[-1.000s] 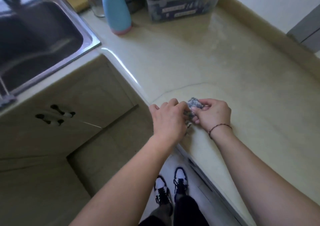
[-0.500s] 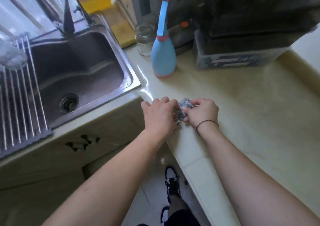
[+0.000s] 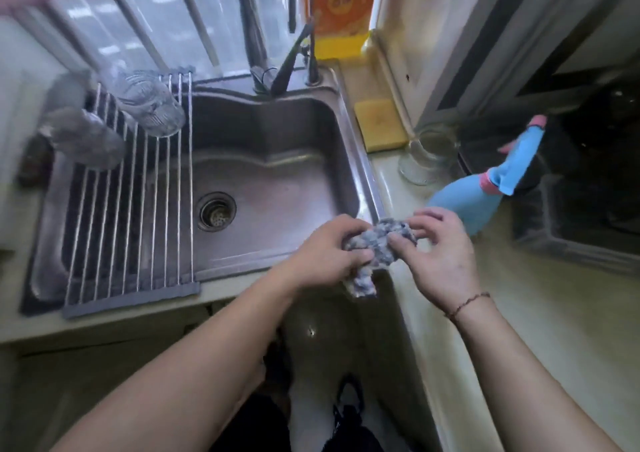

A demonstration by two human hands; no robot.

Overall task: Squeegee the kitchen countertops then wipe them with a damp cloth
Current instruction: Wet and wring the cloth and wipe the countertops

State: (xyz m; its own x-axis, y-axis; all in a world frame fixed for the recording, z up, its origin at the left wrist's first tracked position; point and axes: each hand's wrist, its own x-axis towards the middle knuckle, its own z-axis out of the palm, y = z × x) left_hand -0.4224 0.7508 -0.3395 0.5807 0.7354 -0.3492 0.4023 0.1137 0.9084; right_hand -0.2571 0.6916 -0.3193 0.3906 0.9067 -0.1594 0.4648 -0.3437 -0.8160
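Hands: left hand [image 3: 322, 254] and right hand [image 3: 438, 254] both pinch the bunched cloth [image 3: 375, 251]
Shift: carried from countertop [image 3: 554, 313] to sink [image 3: 277, 188] corner; likely wetting or wringing next

A home kitchen: steel sink [image 3: 277, 161], faucet [image 3: 291, 60], drying rack [image 3: 138, 216], and stone countertop [image 3: 554, 313].

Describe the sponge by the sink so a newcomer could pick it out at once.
Start at the steel sink and go to its far right corner, right of the tap. The sponge lies flat on the ledge there, just beyond the clear glass jar. It is the only flat yellow block; the orange-and-yellow bottle behind stands upright.
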